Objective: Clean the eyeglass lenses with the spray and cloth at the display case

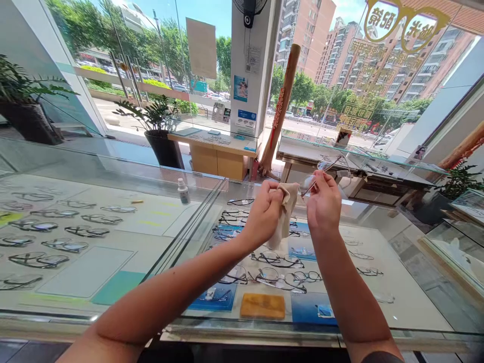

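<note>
Right of centre, the right hand (pixel 324 204) pinches probably light, fragile glasses (pixel 322 165), best held rim-side; left hand (pixel 265 210) grips cloth (pixel 280 224)

Room above L counter (pixel 170 214) exc. btl (pixel 183 192); cloth (pixel 289 201) blocks ctr.

One beige cloth (pixel 282 227) is hanging; just right of it, one raised pair of eyeglasses (pixel 309 182) is showing. Around it, over twenty further pairs (pixel 88 231) are lying. One white bottle (pixel 183 192) is standing left of it. Beyond it, three potted plants (pixel 164 146) are standing: two left, one right.
</note>
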The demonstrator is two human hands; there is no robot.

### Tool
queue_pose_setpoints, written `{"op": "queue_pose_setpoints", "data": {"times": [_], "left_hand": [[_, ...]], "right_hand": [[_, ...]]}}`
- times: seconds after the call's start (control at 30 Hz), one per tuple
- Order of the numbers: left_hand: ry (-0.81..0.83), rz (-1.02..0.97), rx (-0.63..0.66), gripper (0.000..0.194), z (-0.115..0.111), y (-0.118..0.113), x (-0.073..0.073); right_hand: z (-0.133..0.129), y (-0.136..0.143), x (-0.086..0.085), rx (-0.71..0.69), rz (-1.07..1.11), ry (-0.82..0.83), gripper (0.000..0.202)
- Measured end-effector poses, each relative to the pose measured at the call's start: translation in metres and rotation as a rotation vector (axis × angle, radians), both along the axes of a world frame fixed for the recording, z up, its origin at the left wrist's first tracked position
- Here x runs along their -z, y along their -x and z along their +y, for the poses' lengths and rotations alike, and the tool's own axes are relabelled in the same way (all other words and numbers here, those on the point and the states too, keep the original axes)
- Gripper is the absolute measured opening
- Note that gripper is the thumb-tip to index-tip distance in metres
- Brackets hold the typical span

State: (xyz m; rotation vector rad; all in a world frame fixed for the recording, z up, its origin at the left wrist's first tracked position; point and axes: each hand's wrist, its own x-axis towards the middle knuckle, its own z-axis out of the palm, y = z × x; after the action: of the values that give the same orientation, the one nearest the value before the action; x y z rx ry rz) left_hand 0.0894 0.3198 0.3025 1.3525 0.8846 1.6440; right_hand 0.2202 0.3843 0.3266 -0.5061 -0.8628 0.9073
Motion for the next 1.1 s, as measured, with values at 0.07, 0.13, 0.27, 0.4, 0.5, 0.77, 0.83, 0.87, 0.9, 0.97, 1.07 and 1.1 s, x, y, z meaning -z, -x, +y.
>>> {"op": "queue_pose_setpoints", "data": {"times": [0.07,0.13,0.27,0.4,0.5,0.77,0.83,0.87,0.9,0.97,1.07,1.1], "left_hand": [[0.107,-0.108,0.040,0.033,0.004,0.007,-0.008],[0.179,-0.214,0.106,0.032,0.008,0.012,-0.015],[0.231,-0.344,0.260,0.035,0.012,0.019,-0.021],[0.224,-0.311,0.359,0.049,0.014,0.023,-0.023],[0.205,-0.225,0.360,0.058,0.014,0.027,-0.022],[0.165,-0.172,0.332,0.072,0.009,0.027,-0.021],[0.166,-0.204,0.284,0.073,0.007,0.026,-0.023],[0.169,-0.222,0.265,0.074,0.006,0.025,-0.023],[0.174,-0.240,0.254,0.074,0.006,0.026,-0.024],[0.174,-0.273,0.241,0.075,0.008,0.027,-0.025],[0.170,-0.261,0.234,0.074,0.013,0.033,-0.027],[0.161,-0.231,0.227,0.072,0.015,0.035,-0.027]], "right_hand": [[0.002,-0.005,-0.003,-0.114,-0.022,0.016,0.030],[0.001,-0.008,-0.004,-0.231,-0.070,0.005,0.028],[-0.001,-0.004,-0.003,-0.384,-0.137,-0.037,0.023],[-0.001,0.002,0.000,-0.457,-0.163,0.006,0.028],[-0.001,0.004,0.001,-0.496,-0.170,0.004,0.031],[-0.007,0.008,0.000,-0.515,-0.172,0.035,0.033],[-0.008,0.008,0.001,-0.526,-0.188,0.024,0.032],[-0.008,0.008,0.001,-0.523,-0.201,0.008,0.030],[-0.008,0.008,0.001,-0.512,-0.214,-0.014,0.028],[-0.007,0.008,0.001,-0.481,-0.241,-0.061,0.025],[-0.006,0.007,0.001,-0.443,-0.267,-0.091,0.022],[-0.006,0.007,0.000,-0.438,-0.270,-0.088,0.023]]}}
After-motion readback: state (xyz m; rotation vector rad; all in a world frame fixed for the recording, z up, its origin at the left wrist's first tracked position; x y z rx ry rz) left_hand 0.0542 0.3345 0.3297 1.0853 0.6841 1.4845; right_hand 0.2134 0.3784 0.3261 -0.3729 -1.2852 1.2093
